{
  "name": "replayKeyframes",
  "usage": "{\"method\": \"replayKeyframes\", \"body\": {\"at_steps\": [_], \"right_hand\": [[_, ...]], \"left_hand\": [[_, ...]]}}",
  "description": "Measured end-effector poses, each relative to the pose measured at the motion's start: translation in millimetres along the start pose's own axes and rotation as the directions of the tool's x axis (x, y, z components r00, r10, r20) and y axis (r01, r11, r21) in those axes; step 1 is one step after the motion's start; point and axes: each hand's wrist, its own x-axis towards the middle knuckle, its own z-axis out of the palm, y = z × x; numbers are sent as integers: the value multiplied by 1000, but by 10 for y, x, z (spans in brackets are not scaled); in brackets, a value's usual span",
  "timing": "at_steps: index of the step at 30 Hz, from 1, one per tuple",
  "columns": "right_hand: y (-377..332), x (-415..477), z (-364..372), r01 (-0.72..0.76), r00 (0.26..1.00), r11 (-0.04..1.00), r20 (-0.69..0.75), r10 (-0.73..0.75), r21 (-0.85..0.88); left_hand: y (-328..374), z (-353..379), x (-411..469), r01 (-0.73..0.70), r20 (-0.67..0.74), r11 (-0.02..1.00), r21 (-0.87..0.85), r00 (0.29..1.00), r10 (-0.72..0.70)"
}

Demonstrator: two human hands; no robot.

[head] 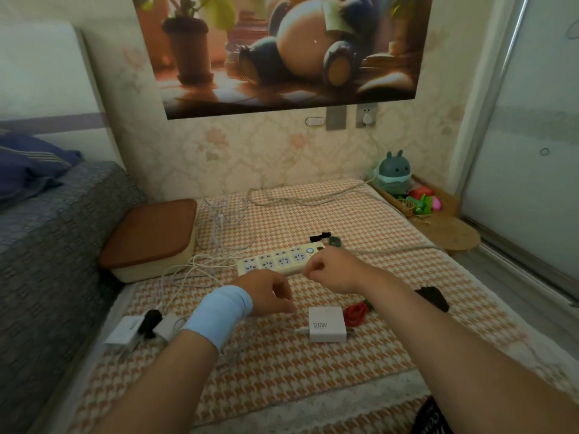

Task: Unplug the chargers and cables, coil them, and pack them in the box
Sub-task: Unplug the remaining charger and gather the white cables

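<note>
Patterned mat [313, 371]: broad, open at near edge. Box [147, 239]: lid on, far-left, against bed side. Power strip [275, 260]: centre, sockets apparently emptied. 120W charger [327, 324]: loose, just before hands. Left hand [269, 296]: curled, grip unclear, near thin white cable [188, 270]. Right hand [329, 272]: fisted, seemingly pinching cable. Step judged: coiling; next, gathering loops, opening lid.

I count one power strip [279, 261], one lidded box [147, 239], three white chargers [327, 324] [123, 332] [167, 325], one red cable coil [355, 313].
</note>
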Motion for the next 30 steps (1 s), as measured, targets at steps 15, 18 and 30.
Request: {"method": "replayKeyframes", "body": {"at_steps": [15,18,30], "right_hand": [[-222,90,490,55,951,979,310,9,-197],[-139,114,433,34,945,987,326,20,-158],[668,900,-50,-225,911,968,-378,168,-110]], "left_hand": [[-383,-135,-194,299,19,870,392,943,-332],[-364,-101,-58,286,15,827,484,943,-334],[-73,-78,735,-15,-253,984,-177,967,-31]]}}
